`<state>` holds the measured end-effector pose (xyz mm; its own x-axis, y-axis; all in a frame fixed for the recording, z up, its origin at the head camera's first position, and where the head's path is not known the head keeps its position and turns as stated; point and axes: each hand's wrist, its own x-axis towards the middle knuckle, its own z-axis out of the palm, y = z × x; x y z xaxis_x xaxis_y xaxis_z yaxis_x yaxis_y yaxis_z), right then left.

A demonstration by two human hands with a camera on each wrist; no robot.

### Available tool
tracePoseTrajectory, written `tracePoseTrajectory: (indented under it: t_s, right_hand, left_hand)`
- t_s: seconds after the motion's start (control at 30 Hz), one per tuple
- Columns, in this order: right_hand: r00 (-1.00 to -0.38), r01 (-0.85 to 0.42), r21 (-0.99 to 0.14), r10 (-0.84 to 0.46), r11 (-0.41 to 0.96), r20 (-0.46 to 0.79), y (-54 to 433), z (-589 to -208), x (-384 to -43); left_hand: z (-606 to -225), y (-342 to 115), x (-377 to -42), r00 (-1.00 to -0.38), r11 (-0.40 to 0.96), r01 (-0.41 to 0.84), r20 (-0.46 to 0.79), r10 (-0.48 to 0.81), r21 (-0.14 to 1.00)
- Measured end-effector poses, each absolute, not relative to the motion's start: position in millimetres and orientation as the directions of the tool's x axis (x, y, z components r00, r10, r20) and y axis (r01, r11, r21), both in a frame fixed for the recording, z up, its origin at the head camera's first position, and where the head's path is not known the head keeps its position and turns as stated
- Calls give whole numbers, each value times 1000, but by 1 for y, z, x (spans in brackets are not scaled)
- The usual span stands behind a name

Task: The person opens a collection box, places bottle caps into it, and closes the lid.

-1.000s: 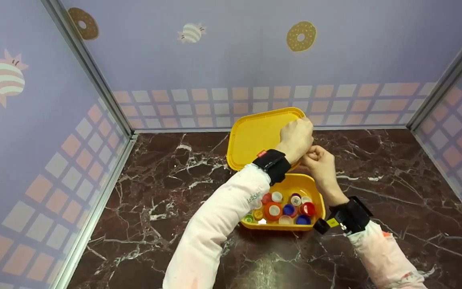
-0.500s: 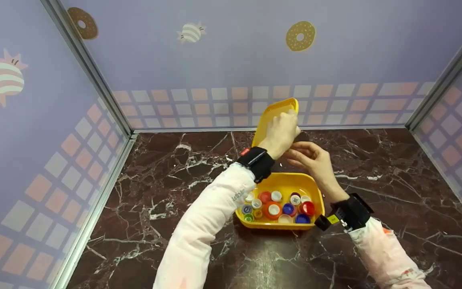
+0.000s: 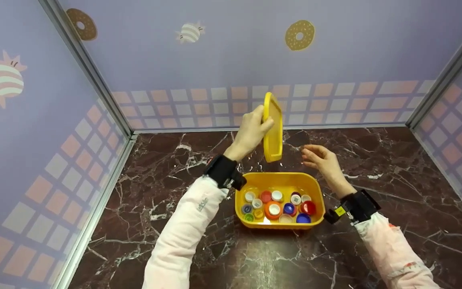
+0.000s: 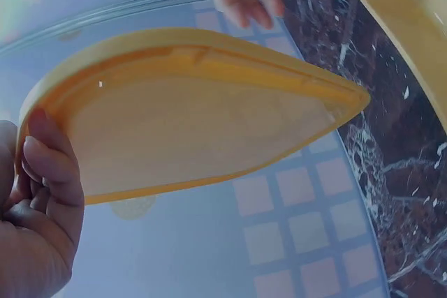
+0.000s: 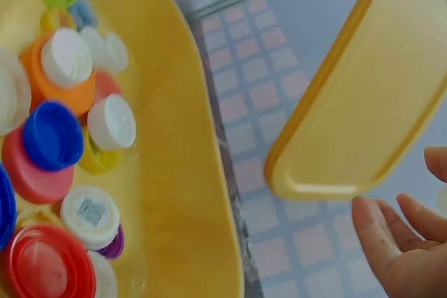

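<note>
In the head view my left hand (image 3: 250, 130) grips a yellow plastic lid (image 3: 273, 130) by its left edge. The lid stands nearly on edge above the table, behind an uncovered yellow box (image 3: 281, 180). Its recessed inner side shows in the left wrist view, with thumb and fingers pinching the rim. My right hand (image 3: 324, 163) hovers to the right of the lid, fingers loosely extended, holding nothing; the head view shows a gap between it and the lid. Colourful plastic bottle caps (image 5: 52, 134) lie inside the box, in white, blue, red, orange, yellow and green.
The box sits on a dark red marbled tabletop (image 3: 167, 208) with white veins. Purple wall panels (image 3: 235, 48) with sweets and tile prints enclose the table at the back and both sides. Small white specks lie on the table behind the box.
My left hand has moved left with the lid, which has turned from facing up to nearly upright. My right hand's fingers have come away from the lid side and spread. More of the box shows.
</note>
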<state>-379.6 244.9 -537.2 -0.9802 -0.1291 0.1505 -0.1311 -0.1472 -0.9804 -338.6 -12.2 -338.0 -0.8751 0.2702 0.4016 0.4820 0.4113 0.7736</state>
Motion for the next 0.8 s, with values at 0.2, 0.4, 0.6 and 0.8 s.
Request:
tracePoseTrajectory:
  t_s: [0.2, 0.4, 0.6, 0.8]
  right_hand:
    - [-991, -67, -998, -115, 15, 65, 250, -551, -394]
    - [-989, -37, -999, -147, 31, 32, 232, -502, -369]
    - [-992, 73, -993, -93, 90, -82, 228, -472, -360]
    - [-985, 115, -993, -134, -38, -109, 240, -475, -366]
  left_hand:
    - [-350, -32, -331, -862, 356, 507, 449, 235, 785]
    - [-360, -43, -322, -874, 138, 455, 412, 257, 880]
    - [-367, -54, -316, -891, -33, 359, 353, 287, 933]
    - [-378, -63, -316, -896, -55, 326, 327, 300, 944]
